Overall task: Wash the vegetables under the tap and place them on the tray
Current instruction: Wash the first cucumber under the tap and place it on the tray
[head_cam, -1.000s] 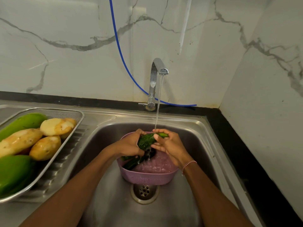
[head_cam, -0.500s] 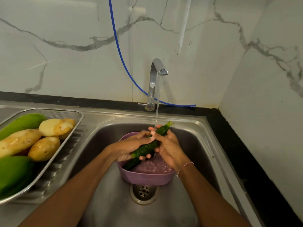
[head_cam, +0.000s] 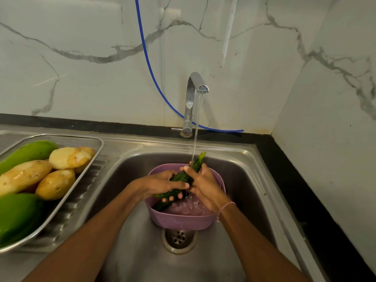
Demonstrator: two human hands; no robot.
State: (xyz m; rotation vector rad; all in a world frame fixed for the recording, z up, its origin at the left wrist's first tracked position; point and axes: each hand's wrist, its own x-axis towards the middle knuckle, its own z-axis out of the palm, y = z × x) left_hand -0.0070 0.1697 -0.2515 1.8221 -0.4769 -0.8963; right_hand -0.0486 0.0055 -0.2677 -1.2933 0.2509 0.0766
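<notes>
Head view: cucumber under wash, not yet trayed

2 hands hold 1 cucumber (head_cam: 181, 177) over the purple basket (head_cam: 183, 220) in the sink (head_cam: 132, 169). Left hand (head_cam: 160, 183) fingers are wrapped round its lower part. Right hand (head_cam: 205, 189) fingers are clasped round the upper part, leaving the tip free. It is tilted up toward the tap (head_cam: 192, 98), so the stream strikes near the tip and likely runs down its length, and the basket catches the runoff. The tray (head_cam: 101, 142), left of the sink, holds potatoes (head_cam: 61, 184) and green produce. The cucumber is judged due there next.
</notes>
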